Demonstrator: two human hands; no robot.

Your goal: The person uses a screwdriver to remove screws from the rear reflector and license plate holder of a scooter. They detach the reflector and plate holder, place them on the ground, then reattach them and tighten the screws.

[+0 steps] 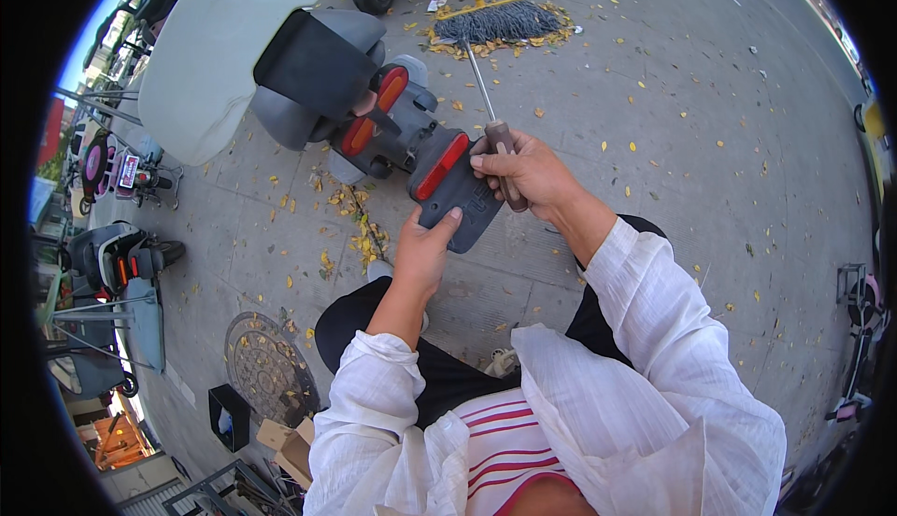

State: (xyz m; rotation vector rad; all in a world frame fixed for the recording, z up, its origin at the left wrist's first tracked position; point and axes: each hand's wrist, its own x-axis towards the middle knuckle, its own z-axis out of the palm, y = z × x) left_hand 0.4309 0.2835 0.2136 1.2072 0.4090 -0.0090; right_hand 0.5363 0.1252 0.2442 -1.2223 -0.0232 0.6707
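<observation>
A scooter's rear end (pixel 322 96) with red tail reflectors stands in front of me, a little left of the middle. From it a dark grey mudguard (pixel 464 206) sticks out toward me, with a long red reflector (pixel 442 166) across it. My left hand (pixel 420 253) grips the mudguard's near left edge, thumb on top and the fingers mostly hidden beneath. In my right hand (pixel 540 178) is a screwdriver (pixel 480 84). Its brown-grey handle lies in my closed fingers over the mudguard's right side, and its metal shaft points away from me.
A mop (pixel 509 21) with a yellow handle lies among yellow leaves ahead. A pale cover (pixel 234 49) hangs over the scooter. Left are parked scooters (pixel 112 259), a manhole cover (pixel 271 367), a black box (pixel 229 417) and a cardboard box (pixel 291 446).
</observation>
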